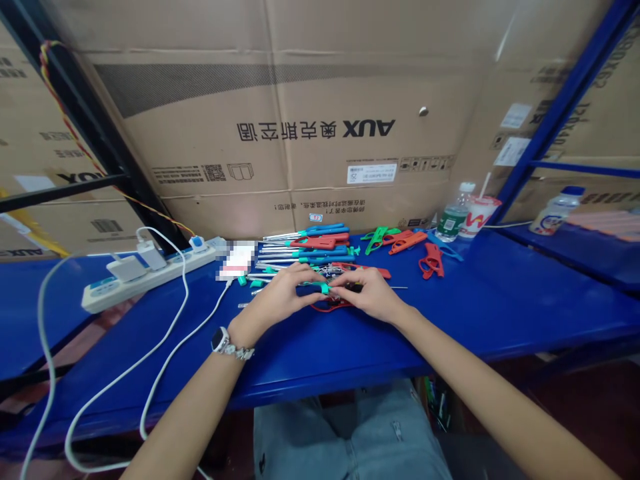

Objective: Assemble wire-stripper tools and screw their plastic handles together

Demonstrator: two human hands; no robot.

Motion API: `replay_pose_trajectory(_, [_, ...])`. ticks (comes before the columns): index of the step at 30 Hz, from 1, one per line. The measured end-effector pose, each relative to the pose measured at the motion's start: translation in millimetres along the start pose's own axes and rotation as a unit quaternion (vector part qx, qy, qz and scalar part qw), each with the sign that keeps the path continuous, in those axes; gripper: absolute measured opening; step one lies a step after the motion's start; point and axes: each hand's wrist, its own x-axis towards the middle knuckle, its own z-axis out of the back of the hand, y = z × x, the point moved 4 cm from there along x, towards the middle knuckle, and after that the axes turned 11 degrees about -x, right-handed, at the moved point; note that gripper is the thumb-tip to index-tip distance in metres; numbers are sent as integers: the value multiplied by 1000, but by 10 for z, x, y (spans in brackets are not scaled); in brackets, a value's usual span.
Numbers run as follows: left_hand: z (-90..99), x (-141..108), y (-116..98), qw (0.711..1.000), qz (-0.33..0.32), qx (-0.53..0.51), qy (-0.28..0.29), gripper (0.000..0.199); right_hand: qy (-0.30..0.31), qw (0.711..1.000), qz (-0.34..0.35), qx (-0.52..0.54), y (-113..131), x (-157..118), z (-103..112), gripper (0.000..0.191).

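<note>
Mid-frame: left hand [280, 293] and right hand [367, 293] pinched blue tool handle [309, 289]; teal cap [325, 289] being seated; next needs firm push.

Both forearms are bare, with no sleeves in view. The left wrist carries a watch [219, 339] with a dark face on a silver metal link bracelet [240, 352]; the right wrist is unadorned. Light blue denim trousers [350, 433] cover the lap below the bench edge.
</note>
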Motion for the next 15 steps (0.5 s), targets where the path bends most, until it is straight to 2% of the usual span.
replay_pose_trajectory(5, [-30,-39,28,1000,13,-14,24,25,-24,990,46,-128,9,-66,121,14])
replay_pose_trajectory(9, [-84,-58,52,999,17,-4,45,25,27,967,51,-247,-17,-133,116,9])
replay_pose_trajectory(15, [-102,-57,84,998,26,12,47,23,64,952,48,-296,-46,-135,25,15])
